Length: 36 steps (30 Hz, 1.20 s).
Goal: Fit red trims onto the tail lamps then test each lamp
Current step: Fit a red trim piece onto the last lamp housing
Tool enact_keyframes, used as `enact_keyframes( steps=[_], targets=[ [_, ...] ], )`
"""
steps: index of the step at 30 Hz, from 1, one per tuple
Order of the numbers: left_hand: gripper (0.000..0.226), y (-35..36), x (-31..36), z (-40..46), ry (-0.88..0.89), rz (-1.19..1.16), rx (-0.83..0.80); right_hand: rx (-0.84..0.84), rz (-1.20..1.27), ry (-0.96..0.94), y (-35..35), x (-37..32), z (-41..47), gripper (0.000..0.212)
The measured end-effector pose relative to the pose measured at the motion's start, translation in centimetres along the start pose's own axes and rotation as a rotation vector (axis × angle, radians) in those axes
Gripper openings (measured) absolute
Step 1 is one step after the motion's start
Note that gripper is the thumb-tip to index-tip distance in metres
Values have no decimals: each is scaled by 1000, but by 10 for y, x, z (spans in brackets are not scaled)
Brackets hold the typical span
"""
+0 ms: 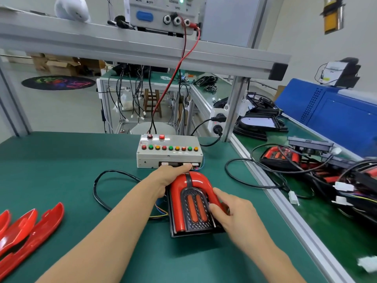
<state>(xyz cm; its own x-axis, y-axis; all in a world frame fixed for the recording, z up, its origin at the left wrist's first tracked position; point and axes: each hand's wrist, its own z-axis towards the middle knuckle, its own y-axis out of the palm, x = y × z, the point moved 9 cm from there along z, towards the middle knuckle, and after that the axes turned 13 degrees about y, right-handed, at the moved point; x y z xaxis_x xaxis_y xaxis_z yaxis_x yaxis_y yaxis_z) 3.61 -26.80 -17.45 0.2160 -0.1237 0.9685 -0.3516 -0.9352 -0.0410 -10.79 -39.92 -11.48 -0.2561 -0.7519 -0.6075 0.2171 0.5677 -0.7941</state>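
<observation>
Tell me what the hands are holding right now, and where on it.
Both hands hold the tail lamp with the red trim on it: the left hand on its far top-left curve, the right hand on its right edge, fingers over the trim.

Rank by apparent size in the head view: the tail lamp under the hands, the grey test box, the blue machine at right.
1. Blue machine, partly cut off by the frame edge.
2. Tail lamp and test box look alike; the lamp lies nearer the camera, so no ranking between them.
</observation>
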Motion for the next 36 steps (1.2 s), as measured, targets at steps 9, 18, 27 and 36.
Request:
enact_keyframes(
  steps=[9, 18, 27, 36],
  targets=[
    [45, -1, -1, -7, -59, -116, -53, 28, 40, -4, 1, 1, -9, 54],
    [39, -3, 13, -14, 83, -165, -70, -132, 368, 259, 15, 27, -14, 57],
    [53, -2, 23, -23, 122, -216, -85, -476, 791, 407, 40, 30, -14, 25],
    [30, -3, 27, -25, 129, -270, -52, -419, 786, 388, 38, 32, -11, 23]
  ],
)
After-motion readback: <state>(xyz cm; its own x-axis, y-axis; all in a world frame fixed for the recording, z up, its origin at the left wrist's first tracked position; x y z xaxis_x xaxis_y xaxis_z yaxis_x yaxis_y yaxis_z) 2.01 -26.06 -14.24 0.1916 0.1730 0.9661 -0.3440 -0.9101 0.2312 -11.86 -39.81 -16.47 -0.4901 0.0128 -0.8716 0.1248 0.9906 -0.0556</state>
